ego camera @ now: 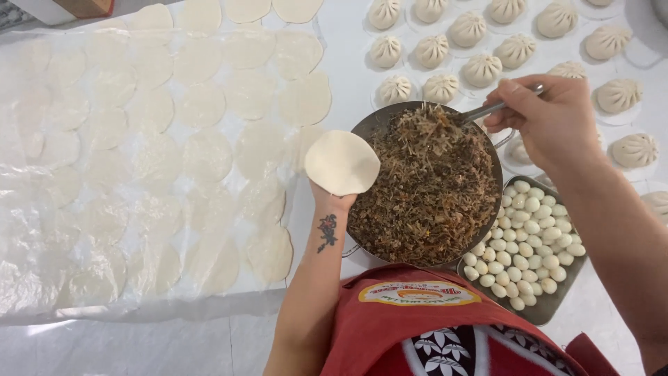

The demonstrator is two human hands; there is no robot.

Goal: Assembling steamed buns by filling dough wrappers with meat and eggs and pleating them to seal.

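The filling step is in hand. The left hand (334,198) holds a round dough wrapper (342,161) flat on its palm, just left of the bowl (367,124) of dark shredded filling (431,188). The right hand (546,118) has its grip closed on a metal spoon (487,109), whose tip is dug into the filling at the bowl's far right. Judging by this, the next move calls for lifting a modest scoop and carrying it left across the bowl onto the wrapper's middle. A tray of small white eggs (525,240) sits right of the bowl, pleated dumplings (467,29) beyond it, and spare wrappers (160,160) left of it on the tabletop (348,42).

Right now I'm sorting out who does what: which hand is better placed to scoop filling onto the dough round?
Right. The right hand already grips the spoon, whose tip sits in the bowl of filling. The left hand is occupied, holding the dough round flat beside the bowl.
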